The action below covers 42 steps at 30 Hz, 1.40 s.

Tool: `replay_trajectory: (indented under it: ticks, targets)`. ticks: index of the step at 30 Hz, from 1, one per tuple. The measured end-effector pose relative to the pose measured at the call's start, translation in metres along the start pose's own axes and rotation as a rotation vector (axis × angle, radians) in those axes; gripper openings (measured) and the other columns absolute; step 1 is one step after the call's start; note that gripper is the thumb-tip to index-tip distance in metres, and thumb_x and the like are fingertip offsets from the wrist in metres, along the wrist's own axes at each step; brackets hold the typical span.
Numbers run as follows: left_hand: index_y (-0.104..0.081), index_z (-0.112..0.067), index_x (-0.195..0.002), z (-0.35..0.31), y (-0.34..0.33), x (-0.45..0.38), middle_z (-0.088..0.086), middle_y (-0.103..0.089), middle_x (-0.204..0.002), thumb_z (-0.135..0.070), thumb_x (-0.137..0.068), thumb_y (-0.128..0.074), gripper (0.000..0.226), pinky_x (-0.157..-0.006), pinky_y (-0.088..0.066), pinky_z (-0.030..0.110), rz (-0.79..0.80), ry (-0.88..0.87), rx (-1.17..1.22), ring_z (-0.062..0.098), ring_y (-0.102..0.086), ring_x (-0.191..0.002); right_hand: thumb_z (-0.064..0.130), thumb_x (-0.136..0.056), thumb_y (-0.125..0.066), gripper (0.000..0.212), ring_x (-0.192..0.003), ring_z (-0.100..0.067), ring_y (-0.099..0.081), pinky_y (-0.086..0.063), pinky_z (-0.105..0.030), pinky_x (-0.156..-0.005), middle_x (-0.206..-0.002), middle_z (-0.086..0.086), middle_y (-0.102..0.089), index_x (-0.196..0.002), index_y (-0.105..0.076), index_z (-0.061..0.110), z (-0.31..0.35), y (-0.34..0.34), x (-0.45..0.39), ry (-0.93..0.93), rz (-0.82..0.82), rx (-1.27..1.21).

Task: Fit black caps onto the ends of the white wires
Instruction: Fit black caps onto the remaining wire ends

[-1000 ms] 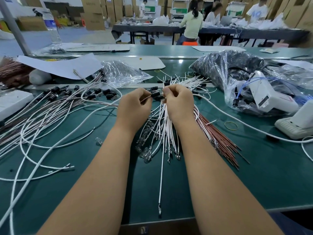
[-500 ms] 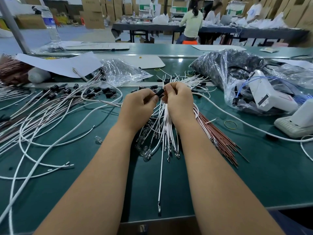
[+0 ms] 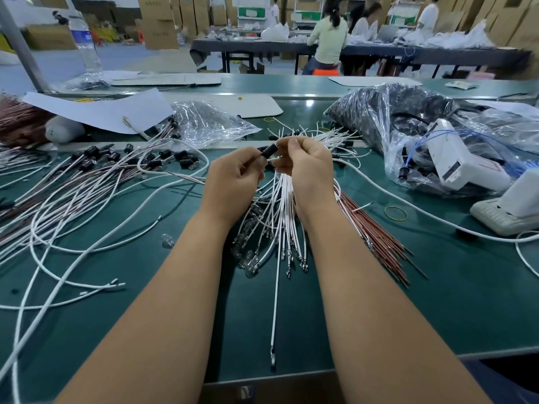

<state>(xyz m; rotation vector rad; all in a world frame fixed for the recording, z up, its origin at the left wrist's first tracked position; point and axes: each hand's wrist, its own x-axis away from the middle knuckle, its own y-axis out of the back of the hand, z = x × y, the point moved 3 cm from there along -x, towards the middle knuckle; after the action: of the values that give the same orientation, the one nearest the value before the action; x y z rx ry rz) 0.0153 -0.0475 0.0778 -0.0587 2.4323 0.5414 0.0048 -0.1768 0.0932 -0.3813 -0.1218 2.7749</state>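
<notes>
Just above frame centre, the left hand (image 3: 233, 179) pinches a black cap (image 3: 269, 150), long axis slanting up-right toward the wire end (image 3: 272, 159) pinched in the right hand (image 3: 309, 167), just beside it

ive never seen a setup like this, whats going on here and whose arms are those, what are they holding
There is no machine here. The picture comes from a wide-angle camera worn on a person's head, looking forward and down, so the two bare arms are that person's own.

The left hand pinches a small black cap. The right hand pinches the end of a white wire just beside the cap, so the two seem about to be joined. Whether the cap is already seated is too small to tell.

On the green worktable lie a bundle of white wires under the hands, reddish-brown wires to the right, and wires already capped to the left. At the far right a clear plastic bag holds dark parts. Other people work at tables behind.
</notes>
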Motion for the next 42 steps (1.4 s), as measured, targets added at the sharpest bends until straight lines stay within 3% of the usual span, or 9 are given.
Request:
replay_trajectory:
  ticks: [3, 7, 10, 15, 23, 30, 37, 40, 42]
  targets:
    - [-0.067, -0.012, -0.084, 0.0, 0.0, 0.0, -0.001, -0.064, -0.066, -0.014, -0.093, -0.057, 0.013, -0.061, -0.052, 0.043, 0.001, -0.013, -0.01, 0.023, -0.06, -0.063, 0.009, -0.099, -0.048, 0.026, -0.058, -0.012, -0.057, -0.05, -0.022, -0.058, -0.072, -0.006, -0.064, -0.079, -0.063, 0.01, 0.001, 0.0, 0.001, -0.048, 0.038, -0.11]
    - [-0.068, -0.013, -0.084, -0.001, -0.001, 0.0, -0.003, -0.064, -0.066, -0.016, -0.092, -0.058, 0.013, -0.063, -0.051, 0.039, -0.011, -0.033, -0.074, 0.018, -0.06, -0.063, 0.01, -0.093, -0.061, 0.013, -0.062, -0.009, -0.061, -0.054, -0.022, -0.064, -0.076, -0.005, -0.066, -0.081, -0.065, 0.014, 0.001, 0.001, 0.002, 0.018, 0.014, 0.037]
    - [-0.067, -0.016, -0.086, -0.002, -0.002, 0.0, -0.002, -0.067, -0.068, -0.017, -0.093, -0.059, 0.011, -0.064, -0.052, 0.04, -0.009, -0.024, -0.121, 0.02, -0.062, -0.064, 0.007, -0.094, -0.059, 0.02, -0.06, -0.008, -0.061, -0.055, -0.027, -0.067, -0.073, -0.004, -0.066, -0.078, -0.063, 0.017, -0.001, 0.001, 0.001, 0.05, -0.007, 0.091]
    - [-0.063, -0.011, -0.09, -0.002, -0.003, 0.001, 0.004, -0.069, -0.07, -0.018, -0.094, -0.059, 0.008, -0.067, -0.053, 0.042, 0.002, -0.031, -0.14, 0.023, -0.065, -0.066, 0.006, -0.094, -0.058, 0.022, -0.052, 0.001, -0.059, -0.051, -0.019, -0.058, -0.069, 0.0, -0.065, -0.075, -0.062, 0.018, -0.003, 0.001, -0.002, 0.062, -0.016, 0.13]
    - [-0.064, -0.016, -0.083, -0.002, -0.002, 0.0, 0.004, -0.066, -0.067, -0.016, -0.09, -0.059, 0.01, -0.066, -0.051, 0.047, -0.003, -0.01, -0.104, 0.028, -0.061, -0.065, 0.013, -0.088, -0.067, 0.013, -0.078, -0.027, -0.066, -0.055, -0.048, -0.079, -0.079, -0.004, -0.065, -0.078, -0.06, 0.019, -0.004, 0.004, -0.003, 0.073, -0.101, 0.221]
    - [-0.063, -0.019, -0.083, -0.002, 0.0, 0.0, 0.002, -0.066, -0.068, -0.022, -0.092, -0.057, 0.011, -0.066, -0.052, 0.043, -0.023, -0.016, -0.128, 0.023, -0.061, -0.066, 0.016, -0.089, -0.059, 0.022, -0.078, -0.035, -0.065, -0.053, -0.053, -0.077, -0.073, -0.008, -0.066, -0.067, -0.06, 0.016, -0.002, 0.0, 0.0, 0.08, -0.09, 0.235]
    - [-0.061, -0.011, -0.095, -0.004, 0.0, -0.001, 0.003, -0.067, -0.079, -0.023, -0.096, -0.055, 0.013, -0.07, -0.055, 0.043, -0.032, 0.032, -0.111, 0.022, -0.064, -0.074, 0.015, -0.084, -0.069, 0.019, -0.074, -0.032, -0.067, -0.055, -0.051, -0.072, -0.072, -0.012, -0.068, -0.069, -0.058, 0.011, -0.004, -0.006, 0.003, 0.151, -0.015, 0.225]
    - [-0.063, -0.012, -0.09, -0.008, 0.002, -0.002, -0.004, -0.062, -0.075, -0.018, -0.094, -0.058, 0.008, -0.068, -0.053, 0.03, -0.04, 0.027, -0.082, 0.015, -0.061, -0.071, 0.011, -0.083, -0.071, 0.021, -0.074, -0.03, -0.069, -0.056, -0.051, -0.073, -0.074, -0.011, -0.069, -0.07, -0.056, 0.015, -0.006, -0.007, 0.002, 0.162, 0.005, 0.221]
    - [-0.065, -0.014, -0.087, -0.01, 0.003, -0.003, -0.01, -0.057, -0.068, -0.011, -0.092, -0.06, 0.008, -0.06, -0.042, 0.017, -0.026, 0.028, -0.079, 0.006, -0.052, -0.061, 0.009, -0.083, -0.071, 0.023, -0.074, -0.029, -0.069, -0.056, -0.051, -0.073, -0.074, -0.01, -0.068, -0.068, -0.055, 0.017, -0.007, -0.006, 0.001, 0.16, 0.008, 0.219]
